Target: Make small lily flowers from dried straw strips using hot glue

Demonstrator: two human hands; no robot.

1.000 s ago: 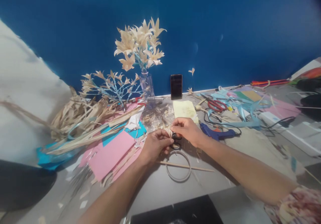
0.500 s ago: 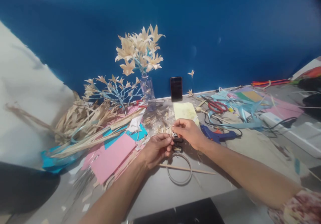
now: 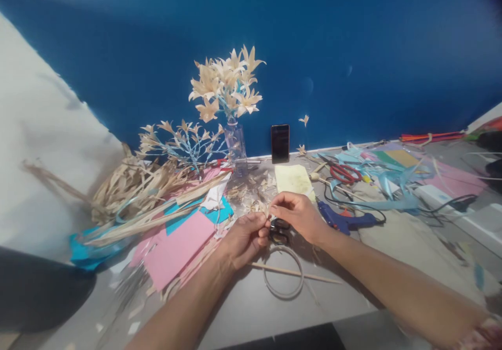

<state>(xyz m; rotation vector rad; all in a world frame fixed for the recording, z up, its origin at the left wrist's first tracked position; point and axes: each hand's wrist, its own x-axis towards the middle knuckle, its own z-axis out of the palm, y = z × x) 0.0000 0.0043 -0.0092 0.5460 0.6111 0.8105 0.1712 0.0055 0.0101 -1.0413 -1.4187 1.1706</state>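
Fingertips pinched, my left hand (image 3: 248, 236) meets my right hand (image 3: 297, 215) over the middle of the table. Between them is a small pale piece, too small to make out well. Black scissor handles (image 3: 280, 232) lie just under the hands. Nearer to me a grey ring (image 3: 283, 295) rests with a thin wooden stick (image 3: 314, 277) crossing it. Pale scraps (image 3: 251, 190) are strewn behind the hands, beside a yellow paper (image 3: 293, 179).
Cream flowers (image 3: 229, 83) stand in a clear bottle (image 3: 237, 151) near a phone (image 3: 280, 143). Dried husks (image 3: 117, 188) and pink paper (image 3: 180, 248) lie left. Red-handled scissors (image 3: 345, 173), a blue glue gun (image 3: 345, 219) and a white power strip (image 3: 455, 214) lie right.
The whole view has shifted slightly, with the scene sitting a little lower and further right. My fingertips have drawn closer together, and more of the black scissor handles shows beneath them.
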